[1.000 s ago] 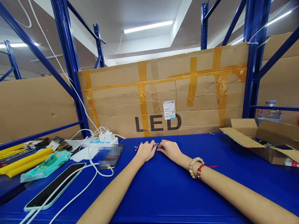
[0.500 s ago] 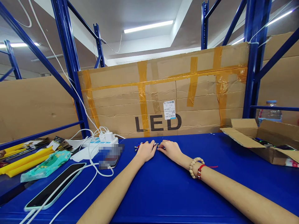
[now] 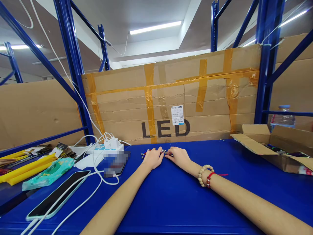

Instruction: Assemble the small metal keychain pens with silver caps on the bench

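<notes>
My left hand (image 3: 153, 158) rests low over the blue table, its fingers curled and thumb pressed in. Close beside it, my right hand (image 3: 180, 157) is bent in a pinch, with fingertips pointing toward the left ones. Between the two sets of fingertips shows a tiny dark, shiny piece (image 3: 163, 151), too small to name. Some small shiny coloured pieces (image 3: 143, 154) lie just left of my left hand, partly covered by it. A wooden bead bracelet (image 3: 201, 175) and a red string bracelet (image 3: 208, 181) circle my right wrist.
Left on the blue table (image 3: 166, 202) are a power strip (image 3: 97, 149) with white cables, a phone (image 3: 58, 195) and a green plastic packet (image 3: 49, 173). Another person's hand (image 3: 5, 162) shows at the left edge. An open cardboard box (image 3: 259, 145) stands right; taped cardboard (image 3: 117, 111) closes the back.
My hands stay nearly in place, fingertips still together around the tiny piece. At the far left edge, the other person's hand has moved slightly further into view.
</notes>
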Demonstrator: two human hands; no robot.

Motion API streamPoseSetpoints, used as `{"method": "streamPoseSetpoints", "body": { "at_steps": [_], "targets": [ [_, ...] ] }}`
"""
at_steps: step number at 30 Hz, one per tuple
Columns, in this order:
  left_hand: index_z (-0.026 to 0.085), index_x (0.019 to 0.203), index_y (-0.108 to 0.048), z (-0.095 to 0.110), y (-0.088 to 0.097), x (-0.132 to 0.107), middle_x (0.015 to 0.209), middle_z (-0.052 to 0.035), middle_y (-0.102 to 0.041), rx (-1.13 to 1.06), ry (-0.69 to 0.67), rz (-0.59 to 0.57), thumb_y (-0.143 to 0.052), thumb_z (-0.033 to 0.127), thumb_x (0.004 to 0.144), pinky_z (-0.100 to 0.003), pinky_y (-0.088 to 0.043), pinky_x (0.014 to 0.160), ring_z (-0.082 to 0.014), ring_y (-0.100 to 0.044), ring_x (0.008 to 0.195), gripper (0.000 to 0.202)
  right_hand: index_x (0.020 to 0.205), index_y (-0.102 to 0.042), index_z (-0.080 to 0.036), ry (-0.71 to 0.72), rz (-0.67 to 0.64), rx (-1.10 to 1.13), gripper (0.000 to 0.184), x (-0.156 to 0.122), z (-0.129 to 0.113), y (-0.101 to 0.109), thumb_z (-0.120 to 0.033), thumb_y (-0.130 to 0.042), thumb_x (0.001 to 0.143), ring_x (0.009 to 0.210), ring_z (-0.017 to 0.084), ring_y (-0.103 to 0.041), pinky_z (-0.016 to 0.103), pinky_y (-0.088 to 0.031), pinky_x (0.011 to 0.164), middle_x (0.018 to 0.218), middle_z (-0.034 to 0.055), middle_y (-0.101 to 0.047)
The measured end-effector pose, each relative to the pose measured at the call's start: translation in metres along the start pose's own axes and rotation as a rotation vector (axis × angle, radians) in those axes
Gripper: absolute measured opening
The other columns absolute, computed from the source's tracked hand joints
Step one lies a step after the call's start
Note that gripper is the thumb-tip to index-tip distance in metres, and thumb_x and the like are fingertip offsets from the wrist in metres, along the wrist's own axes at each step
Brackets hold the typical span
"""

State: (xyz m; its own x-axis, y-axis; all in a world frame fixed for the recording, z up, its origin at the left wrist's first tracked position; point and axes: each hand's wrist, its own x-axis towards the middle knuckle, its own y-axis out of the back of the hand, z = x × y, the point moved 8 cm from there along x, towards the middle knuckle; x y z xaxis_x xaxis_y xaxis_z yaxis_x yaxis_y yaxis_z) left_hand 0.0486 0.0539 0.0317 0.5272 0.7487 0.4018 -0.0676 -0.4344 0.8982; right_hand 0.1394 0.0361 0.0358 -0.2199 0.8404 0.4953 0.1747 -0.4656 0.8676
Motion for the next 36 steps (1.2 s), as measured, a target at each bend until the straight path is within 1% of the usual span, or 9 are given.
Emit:
{"method": "streamPoseSetpoints", "body": {
  "at_steps": [14, 29, 36],
  "targets": [
    [0.019, 0.101, -0.047, 0.0002, 0.0005, -0.0004, 0.084, -0.0093, -0.061, 0.002, -0.002, -0.005, -0.020, 0.035, 0.090, -0.033, -0.043, 0.066, -0.0241, -0.060, 0.082, 0.033, 0.079, -0.065, -0.022, 0.001, -0.030, -0.011, 0.018, -0.0008, -0.0009, 0.0004, -0.035, -0.053, 0.083, 0.071, 0.015, -0.058, 0.022, -0.029, 0.052, 0.081, 0.0005, -0.063],
    [0.019, 0.101, -0.048, -0.0003, -0.0012, 0.0002, 0.085, -0.0090, -0.061, 0.005, -0.001, 0.001, -0.021, 0.035, 0.090, -0.033, -0.043, 0.066, -0.0240, -0.060, 0.083, 0.033, 0.078, -0.063, -0.023, 0.002, -0.057, -0.021, 0.016, -0.0013, -0.0029, 0.0009, -0.034, -0.052, 0.083, 0.071, 0.013, -0.056, 0.022, -0.027, 0.050, 0.081, -0.0009, -0.061],
    [0.019, 0.102, -0.048, -0.0001, 0.0000, -0.0001, 0.084, -0.0089, -0.062, 0.009, -0.003, 0.008, -0.022, 0.035, 0.090, -0.033, -0.044, 0.065, -0.0239, -0.060, 0.081, 0.033, 0.079, -0.064, -0.023, 0.009, -0.058, -0.027, 0.017, -0.0006, -0.0022, -0.0014, -0.035, -0.052, 0.083, 0.071, 0.013, -0.056, 0.022, -0.028, 0.051, 0.081, -0.0004, -0.061]
  ]
}}
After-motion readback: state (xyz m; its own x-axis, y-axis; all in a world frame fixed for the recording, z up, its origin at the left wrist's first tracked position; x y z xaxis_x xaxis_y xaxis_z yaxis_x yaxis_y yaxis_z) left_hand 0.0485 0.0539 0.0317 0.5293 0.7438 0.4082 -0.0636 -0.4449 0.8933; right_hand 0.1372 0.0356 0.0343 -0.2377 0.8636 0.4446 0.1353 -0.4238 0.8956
